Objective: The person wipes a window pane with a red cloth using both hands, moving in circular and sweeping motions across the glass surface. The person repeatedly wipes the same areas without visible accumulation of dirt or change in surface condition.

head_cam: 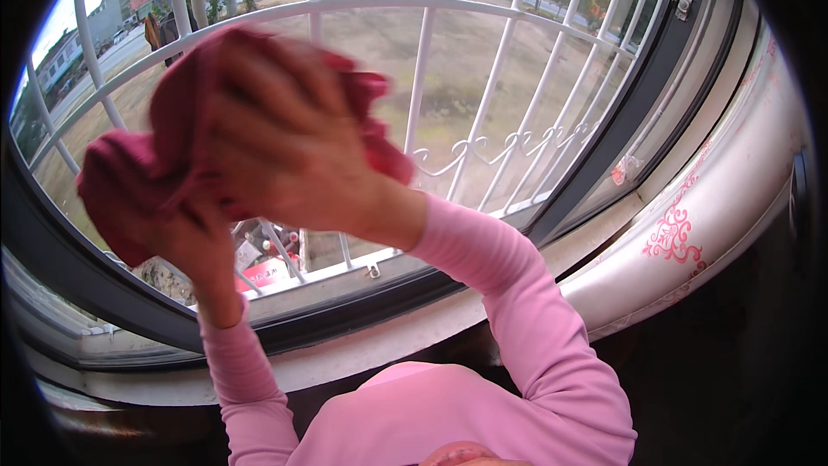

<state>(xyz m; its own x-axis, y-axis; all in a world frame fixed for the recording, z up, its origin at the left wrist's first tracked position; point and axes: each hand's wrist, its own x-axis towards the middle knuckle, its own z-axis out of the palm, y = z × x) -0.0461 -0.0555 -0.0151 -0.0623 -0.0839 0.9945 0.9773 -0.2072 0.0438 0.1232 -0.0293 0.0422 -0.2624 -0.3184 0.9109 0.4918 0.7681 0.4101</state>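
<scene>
A dark red cloth (pixel 123 168) is bunched up before the window, at the left of the view. My right hand (pixel 297 149) lies over its upper part, the back of the hand towards me and the fingers pressed into the folds; motion blurs it. Lower down, my left hand (pixel 191 233) grips the cloth's bottom edge, with its fingertips partly hidden in the fabric. Behind both hands is the window's dark grey frame (pixel 388 298), with white metal bars (pixel 420 84) beyond it. Whether the cloth touches glass I cannot tell.
A pale window sill (pixel 388 343) runs below the frame. Pale fabric with red scrollwork (pixel 673 239) hangs at the right. A small latch (pixel 373 270) sits on the lower track. Outside, mixed items and a red box (pixel 265 274) lie beneath the bars.
</scene>
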